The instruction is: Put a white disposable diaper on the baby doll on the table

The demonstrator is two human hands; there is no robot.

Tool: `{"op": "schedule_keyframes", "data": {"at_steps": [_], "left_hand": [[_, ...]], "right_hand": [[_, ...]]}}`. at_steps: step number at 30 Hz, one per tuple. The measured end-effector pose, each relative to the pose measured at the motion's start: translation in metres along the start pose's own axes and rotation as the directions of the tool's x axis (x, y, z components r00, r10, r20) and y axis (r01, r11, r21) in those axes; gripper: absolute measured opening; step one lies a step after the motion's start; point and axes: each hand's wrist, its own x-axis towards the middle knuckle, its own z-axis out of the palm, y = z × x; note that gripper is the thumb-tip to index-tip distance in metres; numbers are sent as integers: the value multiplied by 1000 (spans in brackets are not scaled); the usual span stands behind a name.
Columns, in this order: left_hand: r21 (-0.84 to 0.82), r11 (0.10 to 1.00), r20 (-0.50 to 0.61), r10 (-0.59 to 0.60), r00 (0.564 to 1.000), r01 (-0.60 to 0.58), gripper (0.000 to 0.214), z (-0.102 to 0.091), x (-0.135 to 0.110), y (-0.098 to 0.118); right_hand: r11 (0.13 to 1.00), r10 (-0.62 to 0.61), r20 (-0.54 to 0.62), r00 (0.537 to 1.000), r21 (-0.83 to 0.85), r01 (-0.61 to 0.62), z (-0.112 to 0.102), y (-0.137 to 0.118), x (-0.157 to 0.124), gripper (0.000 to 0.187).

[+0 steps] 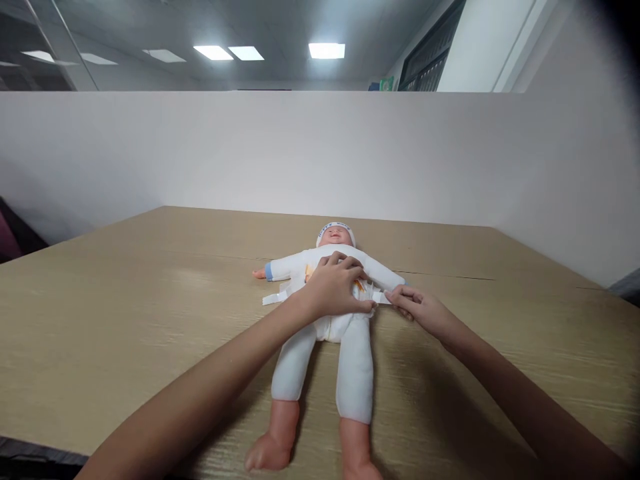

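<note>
Left hand [335, 285]: bare, palm down, fingers loosely spread and slightly bent, back of the hand toward the camera. It is pressed flat and grips nothing. Wrist in line with the arm.

Left forearm [200, 393]: bare, enters at the lower left corner and runs diagonally up and right, nearly straight.

Right hand [424, 310]: bare, just right of the left hand. Thumb and forefinger pinched together, tips pointing left toward the left hand's thumb. Other fingers curled under.

Right forearm [530, 400]: bare, enters at the lower right and runs up and left. Both arms converge ahead.
</note>
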Motion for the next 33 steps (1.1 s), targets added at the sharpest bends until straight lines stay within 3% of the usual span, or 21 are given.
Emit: {"op": "schedule_keyframes", "data": {"at_steps": [5,9,13,17,19,21,24,26,30,33], "left_hand": [[11,1000,-6,-3,1000,3,50,1,0,-1],[9,1000,-28,-24,999,24,47,2,-1,-2],[12,1000,-44,-13,999,13,52,7,-2,-4],[-76,997,3,-18,1000,18,71,1,-1,-8],[-180,984,72,5,997,8,82,-10,-2,-11],[-323,946,118,46,992,-5,91,-23,-5,-16],[-481,877,66,42,997,-5,70,-36,-22,-33],[-481,876,3,-30,1000,28,50,-37,-41,-52],[-331,932,-101,-189,977,146,41,-26,-82,-95],[-178,961,-120,-237,964,214,37,-20,-100,-118]], "right_hand": [[999,-24,18,1000,39,23,18,-29,28,49],[996,-65,-1,998,64,65,39,-37,48,43],[986,-156,-107,982,38,161,51,-32,41,35],[900,-433,-214,876,-160,406,55,-24,12,29],[820,-556,-155,817,-261,509,56,-20,-1,34],[760,-612,-75,787,-330,560,56,-18,-9,41],[690,-634,4,773,-447,569,56,-16,-13,49],[647,-640,37,767,-512,564,55,-16,-14,53],[599,-658,70,750,-554,578,53,-15,-13,56],[603,-676,25,737,-556,572,53,-18,-11,51]]}}
